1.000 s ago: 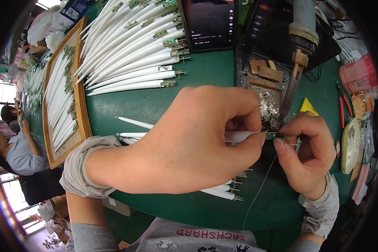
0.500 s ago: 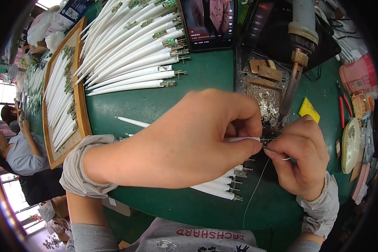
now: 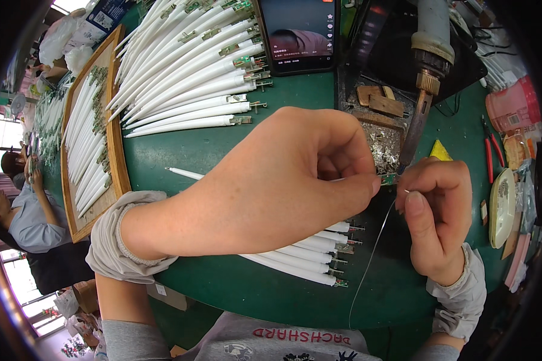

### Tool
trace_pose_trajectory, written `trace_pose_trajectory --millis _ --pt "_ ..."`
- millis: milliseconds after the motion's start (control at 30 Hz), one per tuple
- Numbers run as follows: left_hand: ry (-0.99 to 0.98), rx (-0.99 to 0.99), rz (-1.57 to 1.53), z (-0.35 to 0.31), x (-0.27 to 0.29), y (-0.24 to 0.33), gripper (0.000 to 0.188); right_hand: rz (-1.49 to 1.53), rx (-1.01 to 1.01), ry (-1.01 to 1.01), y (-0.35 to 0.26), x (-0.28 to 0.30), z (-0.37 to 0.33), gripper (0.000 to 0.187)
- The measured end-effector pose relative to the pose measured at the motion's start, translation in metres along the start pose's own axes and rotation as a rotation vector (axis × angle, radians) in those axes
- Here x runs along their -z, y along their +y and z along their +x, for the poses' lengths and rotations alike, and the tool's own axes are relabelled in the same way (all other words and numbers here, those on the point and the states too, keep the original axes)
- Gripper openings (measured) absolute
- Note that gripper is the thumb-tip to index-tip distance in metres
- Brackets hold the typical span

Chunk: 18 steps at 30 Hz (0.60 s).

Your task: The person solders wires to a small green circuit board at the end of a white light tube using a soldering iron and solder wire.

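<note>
Left hand (image 3: 283, 186) pinches a white tube (image 3: 183, 173) at its circuit-board end (image 3: 389, 178), held at the soldering iron (image 3: 424, 99) tip. Right hand (image 3: 436, 219) pinches solder wire (image 3: 373, 253). Green worktop (image 3: 174, 153) below; more tubes (image 3: 307, 256) near.

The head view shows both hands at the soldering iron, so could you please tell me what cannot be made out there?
- White tube: in the head view, the left hand hides most of it.
- Small green board: too small to show any joint.
- Solder wire: its lower end fades out against the green table.
- Soldering iron: its handle is cut off by the top edge.
- Right hand: its palm faces away.
</note>
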<state>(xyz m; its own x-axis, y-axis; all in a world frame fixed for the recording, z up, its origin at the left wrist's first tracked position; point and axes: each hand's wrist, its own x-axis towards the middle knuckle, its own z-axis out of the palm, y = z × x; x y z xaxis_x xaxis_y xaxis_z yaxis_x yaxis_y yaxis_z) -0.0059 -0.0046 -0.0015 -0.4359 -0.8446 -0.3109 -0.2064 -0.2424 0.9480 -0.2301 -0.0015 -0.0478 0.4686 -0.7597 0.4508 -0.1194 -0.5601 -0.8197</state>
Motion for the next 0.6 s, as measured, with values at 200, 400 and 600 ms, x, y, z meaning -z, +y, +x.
trace_pose_trajectory --millis 200,400,600 --pt "0.024 -0.045 0.026 0.000 0.000 0.000 0.008 0.088 -0.247 -0.014 -0.013 -0.002 0.004 0.014" --pt "0.026 -0.013 -0.091 -0.001 0.000 0.002 0.008 0.147 -0.221 0.023 -0.013 -0.004 0.006 0.016" --pt "0.022 -0.013 -0.138 -0.002 0.000 0.004 0.008 0.176 -0.207 0.037 -0.014 -0.006 0.005 0.017"
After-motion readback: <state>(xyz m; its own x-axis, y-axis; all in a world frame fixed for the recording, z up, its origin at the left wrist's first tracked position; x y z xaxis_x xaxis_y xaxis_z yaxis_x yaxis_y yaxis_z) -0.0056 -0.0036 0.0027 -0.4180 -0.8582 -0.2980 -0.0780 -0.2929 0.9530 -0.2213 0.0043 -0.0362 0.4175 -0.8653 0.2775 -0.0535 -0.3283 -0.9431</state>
